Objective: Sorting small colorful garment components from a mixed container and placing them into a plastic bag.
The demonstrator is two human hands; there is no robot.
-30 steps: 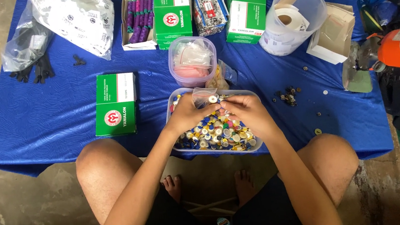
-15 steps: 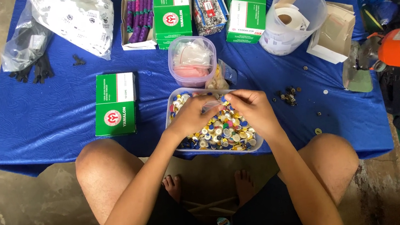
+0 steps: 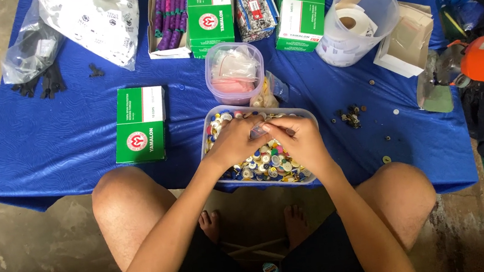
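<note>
two hands meet over a clear plastic tub point(image 3: 311, 124) packed with small round bobbins point(image 3: 268, 166) in many colours, seen from the head view looking straight down. the tub sits at the near edge of a blue cloth point(image 3: 48, 154), between the person's bare knees, its long axis running left to right across the table edge. the left hand point(image 3: 235, 141) is curled, fingers bent in toward the middle of the tub, and the right hand point(image 3: 297, 141) is curled the same way just beside it, so the fingertips of both touch. between them is a small pale piece point(image 3: 258, 131), lying roughly left to right, pinched by both hands; what it is i cannot tell.

beyond the tub stands a round clear container point(image 3: 234, 71) with pink and white stuff inside, and a small clear bag point(image 3: 270, 92) leans against it. to the left lies a green and white box point(image 3: 140, 124), long axis pointing away from the person. more green boxes point(image 3: 209, 15) stand at the far side, beside an open carton of purple spools point(image 3: 165, 22). to the right, a loose cluster of dark small parts point(image 3: 349, 116) lies on the cloth, well apart from the hands.
</note>
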